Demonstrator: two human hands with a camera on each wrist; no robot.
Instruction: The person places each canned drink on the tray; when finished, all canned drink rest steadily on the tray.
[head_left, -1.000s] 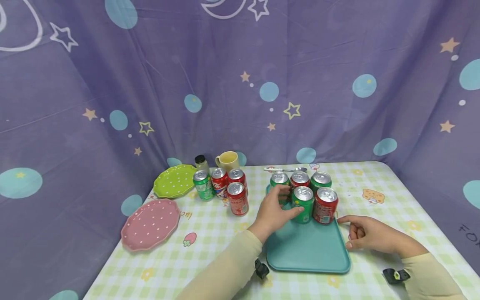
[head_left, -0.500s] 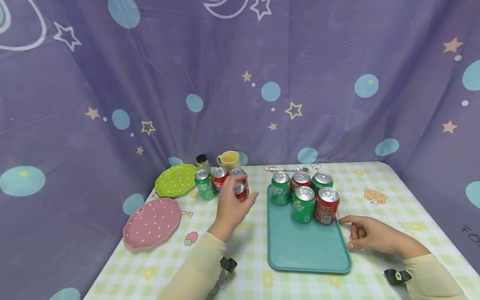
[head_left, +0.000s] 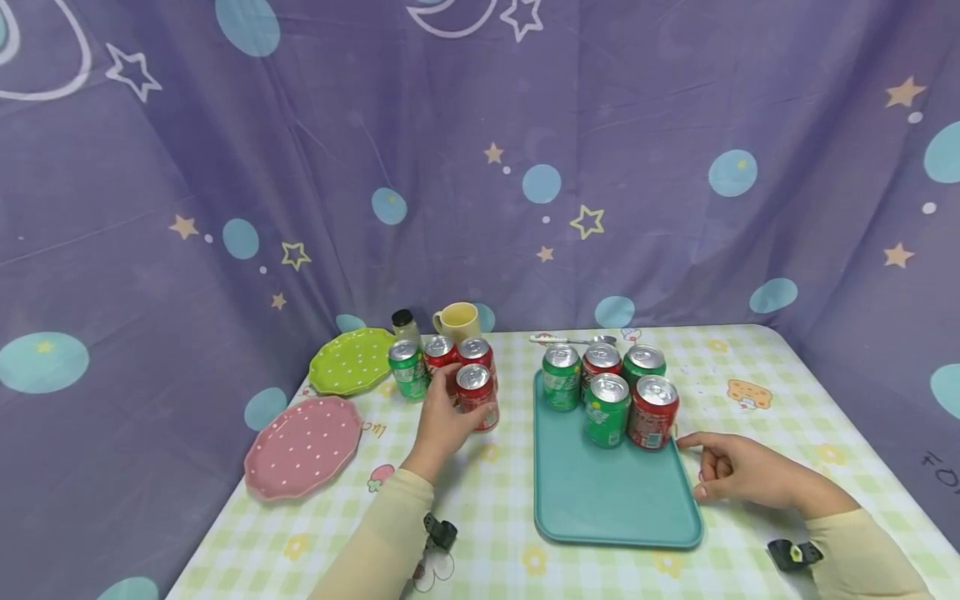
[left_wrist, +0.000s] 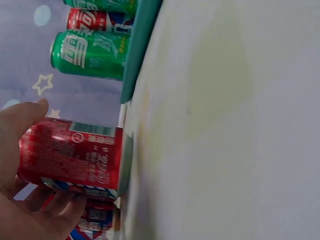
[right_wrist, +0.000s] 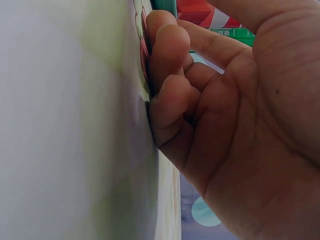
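Observation:
A red soda can [head_left: 476, 390] stands on the table at the front of the left-hand group. My left hand [head_left: 441, 423] grips it, fingers behind and thumb along its near side. In the left wrist view the same Coca-Cola can [left_wrist: 75, 152] has its base close to the tabletop. My right hand [head_left: 750, 473] rests beside the teal tray [head_left: 615, 492]. Its index fingertip and thumb meet the tray's right edge, and the other fingers are loosely bent. At the tray's far end stand several cans, among them a green can [head_left: 607, 410] and a red can [head_left: 654, 412].
Behind the held can are a green can [head_left: 408, 371] and two red cans, with a yellow mug [head_left: 458, 321] and a black-lidded jar [head_left: 405, 327] farther back. Two plates, green [head_left: 349, 363] and pink [head_left: 303, 450], lie left. A spoon [head_left: 573, 339] lies behind the tray.
My left hand has moved left from the green can on the tray to the front red can of the other group and closed around it. My right hand has stayed at the tray's edge.

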